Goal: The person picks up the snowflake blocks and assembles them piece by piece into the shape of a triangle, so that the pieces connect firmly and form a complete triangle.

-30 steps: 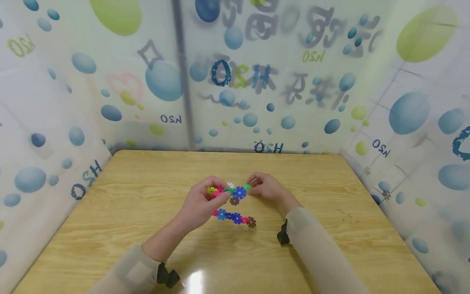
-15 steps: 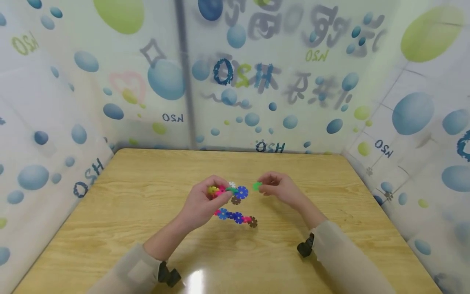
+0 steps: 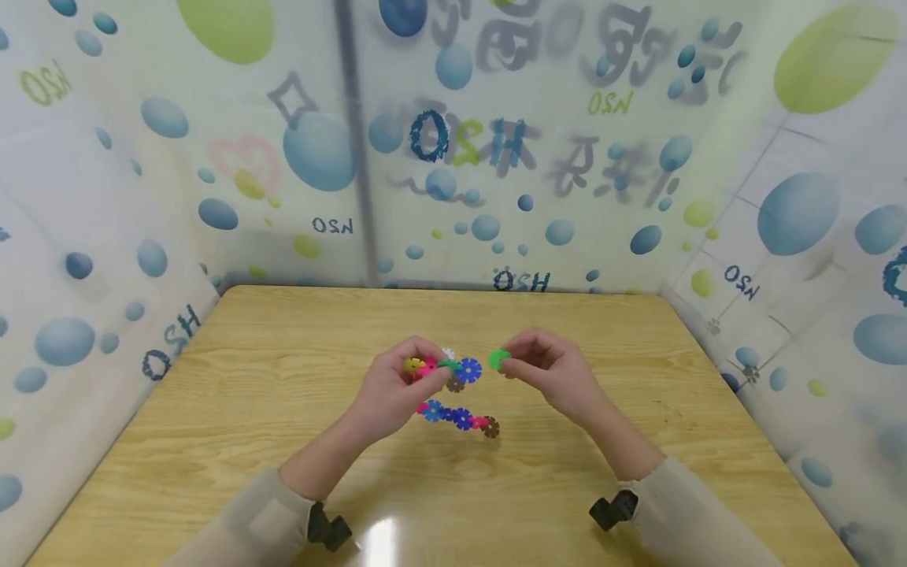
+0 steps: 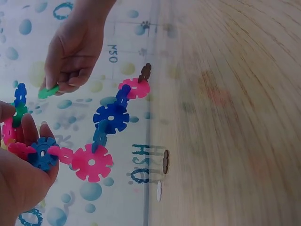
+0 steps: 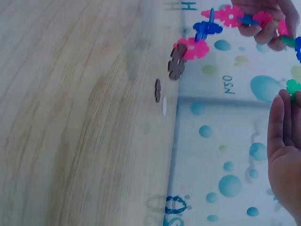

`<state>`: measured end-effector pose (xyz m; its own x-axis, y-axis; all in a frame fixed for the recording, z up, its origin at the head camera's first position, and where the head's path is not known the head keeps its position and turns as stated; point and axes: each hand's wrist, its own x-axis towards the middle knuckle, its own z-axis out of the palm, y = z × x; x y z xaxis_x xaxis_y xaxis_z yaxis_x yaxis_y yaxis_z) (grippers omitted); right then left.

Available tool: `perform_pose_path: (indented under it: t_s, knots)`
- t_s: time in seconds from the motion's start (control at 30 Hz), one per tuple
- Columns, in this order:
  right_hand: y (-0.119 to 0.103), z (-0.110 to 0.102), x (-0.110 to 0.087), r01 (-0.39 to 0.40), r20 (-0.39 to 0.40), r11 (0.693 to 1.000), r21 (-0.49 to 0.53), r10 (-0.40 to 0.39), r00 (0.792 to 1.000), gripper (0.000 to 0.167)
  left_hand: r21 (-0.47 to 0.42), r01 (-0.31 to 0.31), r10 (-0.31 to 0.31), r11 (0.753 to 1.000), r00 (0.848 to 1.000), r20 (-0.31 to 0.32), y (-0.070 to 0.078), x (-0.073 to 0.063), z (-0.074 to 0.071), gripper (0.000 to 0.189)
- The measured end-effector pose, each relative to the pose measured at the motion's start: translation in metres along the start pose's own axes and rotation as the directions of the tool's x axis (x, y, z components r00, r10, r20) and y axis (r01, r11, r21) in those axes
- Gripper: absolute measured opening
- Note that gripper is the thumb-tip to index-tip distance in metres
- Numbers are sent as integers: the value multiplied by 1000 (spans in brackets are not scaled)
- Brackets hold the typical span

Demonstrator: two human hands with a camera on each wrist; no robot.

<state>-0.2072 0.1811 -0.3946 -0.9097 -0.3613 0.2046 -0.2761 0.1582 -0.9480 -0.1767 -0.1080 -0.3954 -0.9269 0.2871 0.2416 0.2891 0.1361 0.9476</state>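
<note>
My left hand (image 3: 383,395) pinches a chain of interlocking flower-shaped plastic discs near a green disc (image 4: 19,114). At that end a blue disc (image 3: 469,370) points toward my other hand. The rest of the chain passes under the palm and dangles over the table: pink discs (image 4: 91,163), blue discs (image 4: 111,118) and a brown end disc (image 4: 146,72). To the right, my right hand (image 3: 563,382) pinches a separate light green disc (image 3: 498,359) between thumb and fingers, a small gap away from the chain's blue end.
A loose brown disc (image 4: 166,162) and a white disc (image 4: 159,191) lie flat on the wooden table (image 3: 298,331) beyond the chain. Patterned curtains (image 3: 482,173) enclose the table at the back and both sides.
My right hand has drawn back to the right with the light green disc, which was beside the chain's blue end before. The left hand and chain have barely moved.
</note>
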Motion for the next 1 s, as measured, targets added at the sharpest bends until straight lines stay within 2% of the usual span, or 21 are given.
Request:
perform_pose_path:
  t_s: [0.4,0.67,0.83,1.0]
  knots:
    - [-15,14,-15,136,-9,991,-9,-136,991,14,25,39,-39,999,999,-2,-1,-1,-1,10]
    - [-15,19,-15,184,-7,983,-24,-184,983,13,18,22,-22,1000,1000,3,-1,-1,0,10]
    - [-13,22,-15,240,-10,969,-60,-241,971,14,3,17,-17,1000,1000,22,-3,-1,0,10]
    - [-13,24,-16,247,-33,962,-115,-253,967,15,-19,55,-54,998,998,38,-4,0,1,23]
